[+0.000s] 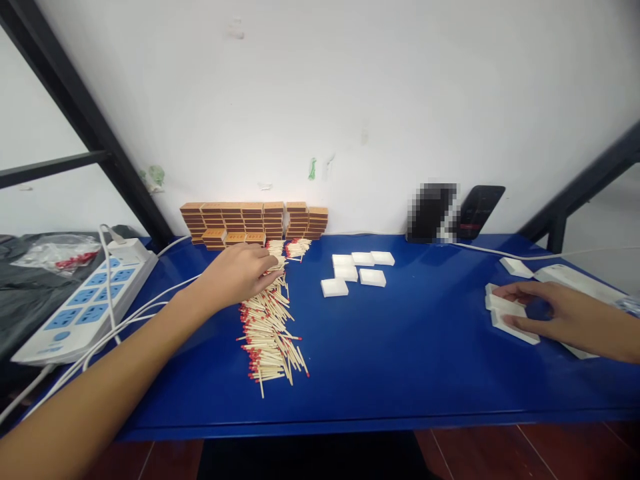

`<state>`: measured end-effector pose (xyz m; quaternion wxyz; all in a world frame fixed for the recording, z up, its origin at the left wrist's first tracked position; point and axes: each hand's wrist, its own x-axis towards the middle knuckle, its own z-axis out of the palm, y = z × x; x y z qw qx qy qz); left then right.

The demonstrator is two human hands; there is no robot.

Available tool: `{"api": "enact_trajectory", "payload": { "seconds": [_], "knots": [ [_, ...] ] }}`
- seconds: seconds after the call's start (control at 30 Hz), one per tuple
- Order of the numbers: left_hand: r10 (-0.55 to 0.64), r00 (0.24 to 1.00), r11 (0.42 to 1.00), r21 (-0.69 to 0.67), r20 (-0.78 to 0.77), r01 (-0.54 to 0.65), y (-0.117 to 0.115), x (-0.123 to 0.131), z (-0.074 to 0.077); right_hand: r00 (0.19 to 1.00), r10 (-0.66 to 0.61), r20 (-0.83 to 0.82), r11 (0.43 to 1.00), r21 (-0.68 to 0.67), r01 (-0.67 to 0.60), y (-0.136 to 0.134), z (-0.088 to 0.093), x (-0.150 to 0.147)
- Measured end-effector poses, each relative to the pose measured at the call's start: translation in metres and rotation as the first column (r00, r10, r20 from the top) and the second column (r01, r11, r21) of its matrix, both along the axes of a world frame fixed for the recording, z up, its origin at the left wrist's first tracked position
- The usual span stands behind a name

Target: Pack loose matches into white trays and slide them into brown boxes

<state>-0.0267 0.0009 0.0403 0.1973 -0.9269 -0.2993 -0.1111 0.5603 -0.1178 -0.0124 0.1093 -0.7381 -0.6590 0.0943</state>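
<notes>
Blue tabletop (380, 360) bears matches (270, 327) the left hand (241, 272) apparently touches.

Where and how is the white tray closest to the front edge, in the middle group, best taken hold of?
Probably by its two short ends, coming down from above and from the near side. The white tray lies low and flat on the blue table, which shows beside both ends, while another tray crowds its far side.

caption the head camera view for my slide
Across a blue table: left hand at loose red-tipped matches, right hand on white matchbox trays, stacked matchboxes behind.
</notes>
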Motion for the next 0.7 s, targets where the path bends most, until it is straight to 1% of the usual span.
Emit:
{"api": "enact_trajectory", "payload": {
  "seconds": [0.13, 0.23, 0.3, 0.4, 0.5, 0.6, 0.7],
  "knots": [
    [0.007, 1.000, 1.000, 0.003, -0.007, -0.007, -0.001, 0.001, 0.001, 0.999, -0.004, 0.036, 1.000, 0.022, 0.003, 0.011, 0.007, -0.022],
    [0.009, 1.000, 1.000, 0.015, -0.013, -0.009, 0.000, 0.001, 0.000, 0.999, 0.021, 0.038, 1.000, 0.007, -0.021, 0.020, 0.017, -0.053],
    [0.009, 1.000, 1.000, 0.022, -0.009, -0.009, 0.000, 0.001, 0.000, 0.999, 0.049, 0.013, 0.998, -0.039, -0.048, 0.027, 0.023, -0.077],
    [-0.007, 1.000, 1.000, 0.021, 0.001, 0.007, 0.001, 0.000, -0.001, 0.990, 0.142, -0.019, 0.988, -0.066, -0.143, 0.037, 0.031, -0.113],
    [-0.013, 1.000, 1.000, 0.002, 0.005, 0.013, 0.000, 0.000, 0.000, 0.966, 0.245, -0.079, 0.963, -0.092, -0.252, 0.046, 0.037, -0.141],
    [0.000, 1.000, 1.000, -0.014, 0.001, 0.000, 0.000, 0.000, 0.001, 0.943, 0.322, -0.090, 0.938, -0.105, -0.330, 0.058, 0.041, -0.160],
    [0.011, 1.000, 1.000, -0.023, 0.004, -0.010, -0.001, 0.000, 0.001, 0.929, 0.362, -0.075, 0.925, -0.097, -0.368, 0.073, 0.042, -0.170]
  ]
}}
